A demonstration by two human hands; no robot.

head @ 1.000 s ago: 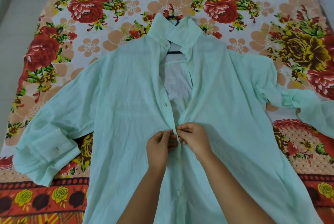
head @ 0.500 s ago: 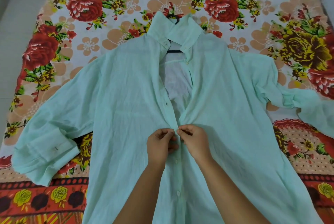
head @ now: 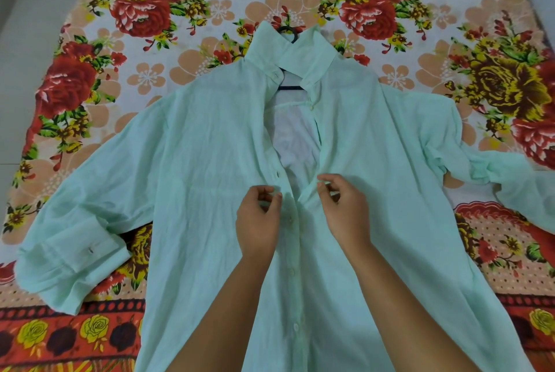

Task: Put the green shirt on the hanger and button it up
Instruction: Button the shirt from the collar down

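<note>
Three fastened buttons run down the closed front of the green shirt, the lower two nearer the person than the grips and the topmost between them. The lower front therefore looks done as far as the frame reaches; the hem is out of view. The left grip hovers just beside that top button with fingers curled, and I cannot tell whether it holds cloth or nothing. The right grip sits just across the front seam, thumb and forefinger seemingly pinching the edge of the other front panel, where creases draw toward it. Just beyond the left grip, one loose button sits on the placket edge. Past both grips the front gapes in a narrow V showing the pale inside of the back. Farther still, the hanger shows as a dark bar inside the collar, its hook poking out above, so the hanging step looks done. What is left, by my judgement, is this next button and those up to the collar. The shirt lies flat on a bed's floral sheet.
</note>
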